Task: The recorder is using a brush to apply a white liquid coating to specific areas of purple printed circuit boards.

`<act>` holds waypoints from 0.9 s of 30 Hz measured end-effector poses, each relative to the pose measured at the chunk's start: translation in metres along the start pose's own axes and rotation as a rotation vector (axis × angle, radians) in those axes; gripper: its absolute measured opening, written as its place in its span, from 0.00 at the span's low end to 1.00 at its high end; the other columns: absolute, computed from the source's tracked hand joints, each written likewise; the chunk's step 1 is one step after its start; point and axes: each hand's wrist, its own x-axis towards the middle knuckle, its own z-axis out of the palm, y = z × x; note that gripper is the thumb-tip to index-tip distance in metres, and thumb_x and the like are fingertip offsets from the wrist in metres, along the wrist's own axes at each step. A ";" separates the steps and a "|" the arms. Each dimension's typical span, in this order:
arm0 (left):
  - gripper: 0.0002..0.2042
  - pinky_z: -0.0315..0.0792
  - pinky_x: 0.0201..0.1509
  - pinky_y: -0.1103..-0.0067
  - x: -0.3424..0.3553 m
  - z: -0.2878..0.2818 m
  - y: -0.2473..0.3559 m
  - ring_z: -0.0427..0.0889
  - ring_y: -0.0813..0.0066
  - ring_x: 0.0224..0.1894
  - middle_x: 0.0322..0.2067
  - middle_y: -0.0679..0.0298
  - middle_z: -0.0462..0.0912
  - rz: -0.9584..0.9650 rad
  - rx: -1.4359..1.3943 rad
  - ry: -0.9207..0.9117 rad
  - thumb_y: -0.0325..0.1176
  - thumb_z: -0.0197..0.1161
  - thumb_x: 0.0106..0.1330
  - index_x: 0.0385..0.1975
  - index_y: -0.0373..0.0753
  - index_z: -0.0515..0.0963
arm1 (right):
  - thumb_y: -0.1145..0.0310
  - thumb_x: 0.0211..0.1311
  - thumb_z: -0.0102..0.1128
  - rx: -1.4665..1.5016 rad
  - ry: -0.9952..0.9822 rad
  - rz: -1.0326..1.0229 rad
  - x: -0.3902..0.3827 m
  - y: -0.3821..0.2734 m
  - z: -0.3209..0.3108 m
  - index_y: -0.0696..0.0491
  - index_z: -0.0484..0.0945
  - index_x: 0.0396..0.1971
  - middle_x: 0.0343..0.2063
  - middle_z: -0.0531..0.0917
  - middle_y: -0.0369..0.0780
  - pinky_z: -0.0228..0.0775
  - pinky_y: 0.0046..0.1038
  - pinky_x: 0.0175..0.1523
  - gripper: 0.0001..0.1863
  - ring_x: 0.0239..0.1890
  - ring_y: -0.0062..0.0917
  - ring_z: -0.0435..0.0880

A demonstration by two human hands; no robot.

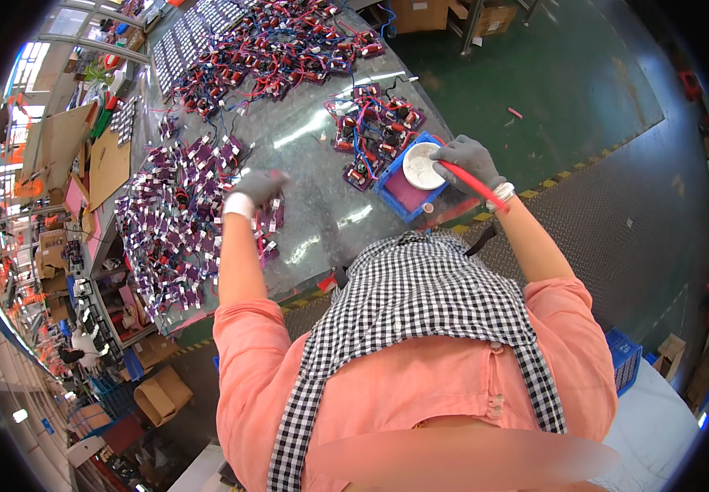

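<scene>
My right hand [469, 159], in a grey glove, is closed around a long, thin red tool [476, 185]. Its working end is hidden, so its kind does not show. Right beside that hand, a round white tub [422, 166] with pale contents sits in a blue plastic crate [404, 215] that has a pink bottom. My left hand [257, 188], also gloved, is smeared by motion above the table. It is nearest to the right edge of a heap of small purple circuit boards [178, 217] with white connectors. Whether it holds anything cannot be made out.
Boards with red and blue wires [379, 123] lie beyond the crate, and a larger wired heap [280, 53] covers the far table. Rows of small pieces [194, 37] stand at far left. A small round cap [428, 208] sits at the metal table's [297, 148] near edge.
</scene>
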 end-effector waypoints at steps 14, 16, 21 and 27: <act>0.41 0.73 0.57 0.71 -0.130 0.008 0.106 0.76 0.68 0.54 0.53 0.61 0.74 1.011 -1.675 0.323 0.41 0.77 0.47 0.61 0.36 0.63 | 0.76 0.56 0.65 0.886 0.465 -0.061 0.050 -0.145 -0.055 0.57 0.79 0.36 0.30 0.83 0.34 0.73 0.16 0.38 0.08 0.31 0.12 0.80; 0.40 0.71 0.60 0.71 -0.130 0.012 0.102 0.74 0.69 0.57 0.56 0.61 0.73 1.044 -1.571 0.298 0.45 0.73 0.51 0.62 0.36 0.63 | 0.80 0.55 0.63 0.983 0.364 -0.047 0.052 -0.158 -0.056 0.57 0.78 0.36 0.31 0.82 0.35 0.74 0.17 0.41 0.08 0.33 0.14 0.81; 0.41 0.71 0.60 0.70 -0.126 0.014 0.102 0.75 0.67 0.56 0.56 0.60 0.72 1.129 -1.484 0.378 0.45 0.73 0.51 0.63 0.37 0.61 | 0.81 0.54 0.62 0.824 0.373 -0.148 0.057 -0.160 -0.050 0.57 0.78 0.35 0.30 0.82 0.35 0.74 0.17 0.37 0.08 0.30 0.13 0.80; 0.41 0.72 0.58 0.69 -0.131 0.015 0.104 0.76 0.67 0.53 0.53 0.61 0.74 1.105 -1.581 0.483 0.43 0.75 0.48 0.61 0.40 0.61 | 0.80 0.53 0.64 0.823 0.346 -0.160 0.049 -0.170 -0.052 0.58 0.78 0.33 0.26 0.80 0.34 0.71 0.17 0.32 0.07 0.27 0.13 0.78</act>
